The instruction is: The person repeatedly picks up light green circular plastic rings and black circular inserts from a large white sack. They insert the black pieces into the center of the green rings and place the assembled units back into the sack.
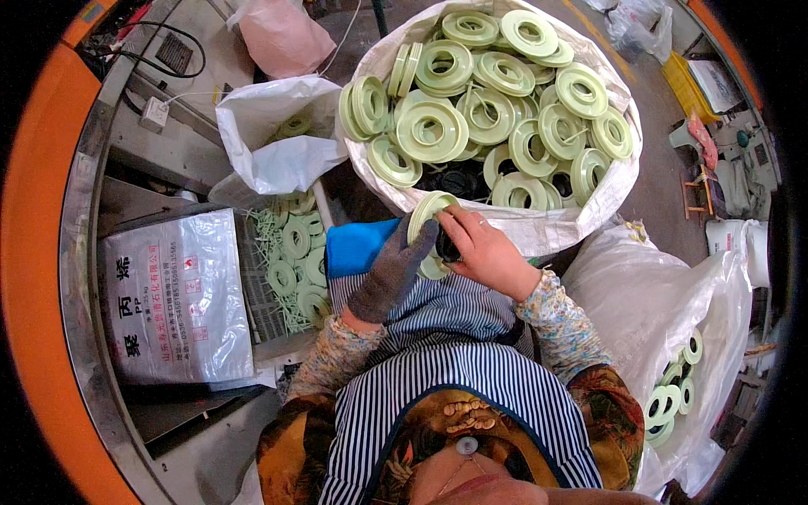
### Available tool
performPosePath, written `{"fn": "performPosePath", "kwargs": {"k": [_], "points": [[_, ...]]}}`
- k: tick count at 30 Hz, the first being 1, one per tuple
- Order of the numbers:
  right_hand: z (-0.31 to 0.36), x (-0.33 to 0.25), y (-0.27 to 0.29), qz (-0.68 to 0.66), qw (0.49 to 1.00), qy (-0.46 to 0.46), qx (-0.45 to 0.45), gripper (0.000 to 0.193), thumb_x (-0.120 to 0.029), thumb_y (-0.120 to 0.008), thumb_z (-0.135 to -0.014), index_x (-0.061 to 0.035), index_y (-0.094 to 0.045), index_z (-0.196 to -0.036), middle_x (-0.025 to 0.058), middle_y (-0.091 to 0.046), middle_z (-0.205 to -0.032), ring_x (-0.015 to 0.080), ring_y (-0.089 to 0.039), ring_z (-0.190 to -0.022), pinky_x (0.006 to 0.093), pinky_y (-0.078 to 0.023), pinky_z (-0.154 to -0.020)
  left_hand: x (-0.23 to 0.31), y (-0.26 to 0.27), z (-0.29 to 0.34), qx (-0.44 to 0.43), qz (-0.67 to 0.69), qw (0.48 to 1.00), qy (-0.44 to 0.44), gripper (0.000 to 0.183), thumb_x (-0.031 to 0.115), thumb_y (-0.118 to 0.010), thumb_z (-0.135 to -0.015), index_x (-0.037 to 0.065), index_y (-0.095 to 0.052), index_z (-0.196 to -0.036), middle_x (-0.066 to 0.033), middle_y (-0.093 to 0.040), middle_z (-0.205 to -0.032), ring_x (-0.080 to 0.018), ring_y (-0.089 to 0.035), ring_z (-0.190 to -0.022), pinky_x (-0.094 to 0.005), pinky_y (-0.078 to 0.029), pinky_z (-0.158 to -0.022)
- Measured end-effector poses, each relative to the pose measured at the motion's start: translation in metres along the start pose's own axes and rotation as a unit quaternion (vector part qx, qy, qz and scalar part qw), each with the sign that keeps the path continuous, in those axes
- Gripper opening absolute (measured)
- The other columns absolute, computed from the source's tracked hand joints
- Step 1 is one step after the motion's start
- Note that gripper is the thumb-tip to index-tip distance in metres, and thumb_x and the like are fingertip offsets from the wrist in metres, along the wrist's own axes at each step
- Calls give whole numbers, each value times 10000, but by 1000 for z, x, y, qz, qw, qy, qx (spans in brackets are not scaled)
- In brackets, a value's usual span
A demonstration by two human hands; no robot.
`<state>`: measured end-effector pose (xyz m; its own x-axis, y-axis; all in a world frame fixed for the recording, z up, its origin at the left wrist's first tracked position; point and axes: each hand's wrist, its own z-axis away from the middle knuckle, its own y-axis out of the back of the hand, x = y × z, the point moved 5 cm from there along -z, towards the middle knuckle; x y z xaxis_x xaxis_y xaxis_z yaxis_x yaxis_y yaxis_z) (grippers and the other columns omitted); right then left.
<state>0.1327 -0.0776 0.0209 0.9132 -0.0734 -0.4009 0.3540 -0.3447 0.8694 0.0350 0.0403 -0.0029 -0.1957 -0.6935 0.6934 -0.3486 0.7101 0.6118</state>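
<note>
My left hand (387, 279), in a dark grey knitted glove, is closed on a pale green plastic flanged ring (427, 209), which is tilted on edge above my lap. My bare right hand (495, 254) curls in from the right, its fingertips against the ring's side. Between its fingers and thumb sits a small black round part (447, 247), partly hidden. Just below, another pale green piece (433, 268) shows against my striped apron (450, 307). Beyond both hands stands a large white woven sack (539, 233) heaped with similar green rings, some black parts among them.
At left, a grey crate (263, 313) holds green rings and thin sprue sticks. A white bag (282, 160) stands behind it, beside a printed plastic sack (181, 299) lying flat. On the right, a translucent sack (665, 290) contains more rings. A yellow crate (686, 88) stands far right.
</note>
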Motion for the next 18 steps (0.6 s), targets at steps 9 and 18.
{"fn": "performPosePath", "kwargs": {"k": [9, 18], "points": [[7, 1, -2, 61, 996, 59, -9, 866, -247, -761, -658, -35, -351, -1391, 224, -433, -1342, 408, -549, -1080, 427, -523, -863, -24, -4, 4, -40, -5, 999, -28, 723, 8, -712, -743, 64, -398, -1392, -286, -456, -1331, -447, -519, -1168, -445, -477, -971], [6, -4, -1, -193, 959, -201, 49, 900, -249, -747, -755, -44, -229, -1462, 243, -482, -1239, 426, -571, -1006, 436, -505, -827, 19, 0, -8, 116, 288, 932, 187, 611, 163, -556, -947, 12, -269, -1466, -160, -393, -1439, -234, -415, -1299, -339, -331, -1081]]}}
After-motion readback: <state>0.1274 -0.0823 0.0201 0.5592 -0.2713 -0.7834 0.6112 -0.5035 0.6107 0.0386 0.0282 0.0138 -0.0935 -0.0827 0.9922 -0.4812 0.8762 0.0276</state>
